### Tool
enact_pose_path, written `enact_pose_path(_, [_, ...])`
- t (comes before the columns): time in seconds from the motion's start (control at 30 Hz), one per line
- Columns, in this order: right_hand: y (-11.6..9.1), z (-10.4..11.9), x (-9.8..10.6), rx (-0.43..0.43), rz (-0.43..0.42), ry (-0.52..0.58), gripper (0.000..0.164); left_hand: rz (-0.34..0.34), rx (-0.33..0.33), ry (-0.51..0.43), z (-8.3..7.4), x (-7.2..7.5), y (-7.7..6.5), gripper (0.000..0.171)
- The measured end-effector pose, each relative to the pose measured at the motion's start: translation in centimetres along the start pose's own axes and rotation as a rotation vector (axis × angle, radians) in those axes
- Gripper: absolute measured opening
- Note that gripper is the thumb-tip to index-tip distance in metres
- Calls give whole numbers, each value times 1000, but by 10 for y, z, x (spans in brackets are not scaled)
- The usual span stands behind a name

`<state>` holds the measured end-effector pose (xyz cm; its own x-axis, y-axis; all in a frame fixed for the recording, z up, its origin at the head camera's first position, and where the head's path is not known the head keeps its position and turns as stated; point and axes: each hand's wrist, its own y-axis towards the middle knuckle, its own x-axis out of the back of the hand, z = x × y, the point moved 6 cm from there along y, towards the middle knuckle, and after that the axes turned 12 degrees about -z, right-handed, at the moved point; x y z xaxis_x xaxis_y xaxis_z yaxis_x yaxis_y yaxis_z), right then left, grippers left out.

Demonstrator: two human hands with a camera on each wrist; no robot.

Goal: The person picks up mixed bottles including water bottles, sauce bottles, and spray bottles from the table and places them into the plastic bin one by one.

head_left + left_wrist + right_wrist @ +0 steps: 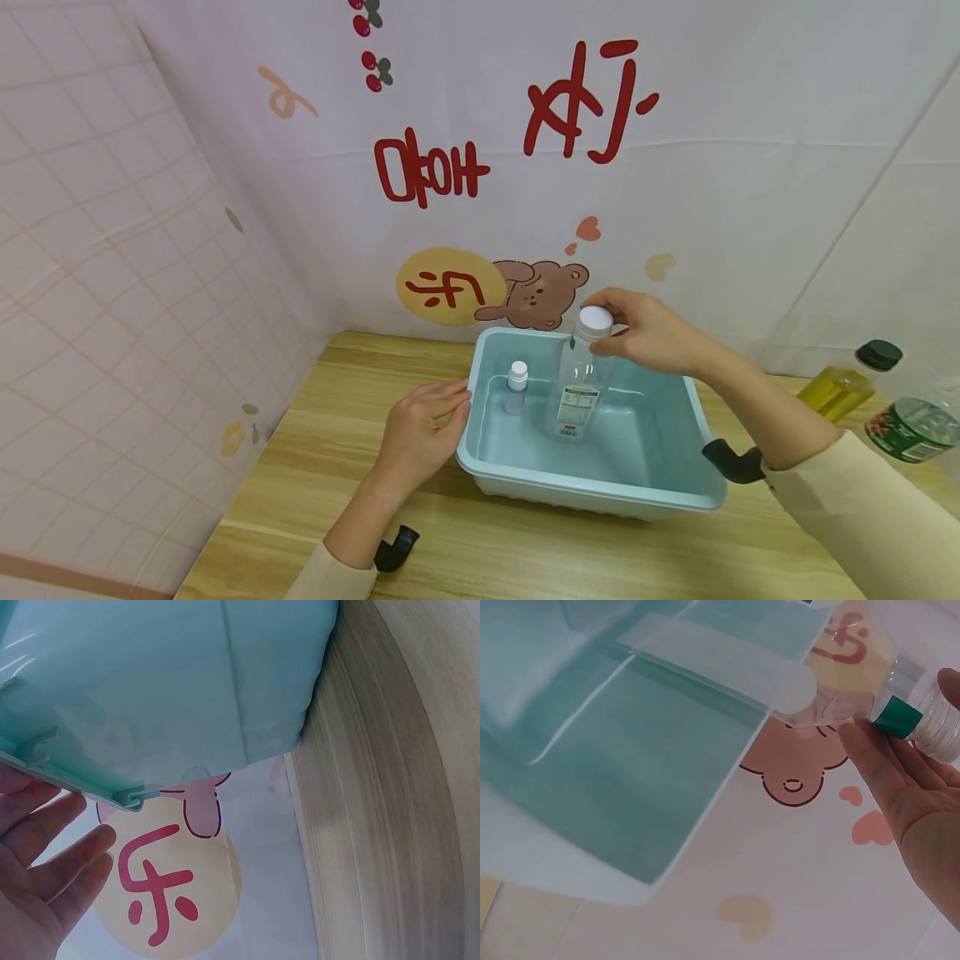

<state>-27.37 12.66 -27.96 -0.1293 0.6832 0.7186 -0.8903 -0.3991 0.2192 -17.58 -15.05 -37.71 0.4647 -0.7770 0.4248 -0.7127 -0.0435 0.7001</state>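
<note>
Nearest us, lower edge of the head view: pale sleeves [862,508] at lower right and bottom left, a black curved piece [396,548] by the left wrist and a second by the right. Wood-grain counter [300,467] runs across the lower part.

Left hand [423,429], lower middle: fingers relaxed and slightly apart, the tips touching the left rim of the pale blue basin [585,486]. In the left wrist view we see the lower fingers clear of that rim.

Basin sits on the counter, just below and right of frame centre. Inside, right hand [648,333] pinches the clear bottle [579,375] at its neck, thumb and fingers around it just below the white cap [596,318]. Bottle leans slightly, lower part inside the basin, printed label low on its side; we can't tell if its base touches the basin floor. Small bottle [516,396] with white top stands upright to its left, near the left wall.

Far right of the frame, outside the basin: yellow oil bottle [836,392] with dark green cap, and a clear container [915,429] with green label near it.

Behind, we have the white backdrop [712,208]: red characters up top, brown bear [536,292] centre, hearts near it. Grid-patterned wall [112,250] fills the left.
</note>
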Motion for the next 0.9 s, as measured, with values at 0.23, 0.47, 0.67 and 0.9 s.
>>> enact_pose_path(0.23, [-5, 7, 3, 20, 11, 0, 46, 2, -4, 1, 0, 1, -1, 21])
enact_pose_path(0.47, [-12, 12, 16, 31, -9, -10, 45, 3, -10, -2, 0, 1, -2, 22])
enact_pose_path(0.67, [-23, 16, 38, 53, -72, -28, 47, -3, -14, -4, 0, 1, -2, 22])
enact_pose_path(0.9, [-36, 13, 66, 83, -205, -89, 46, -3, -9, 3, 0, 1, -2, 22])
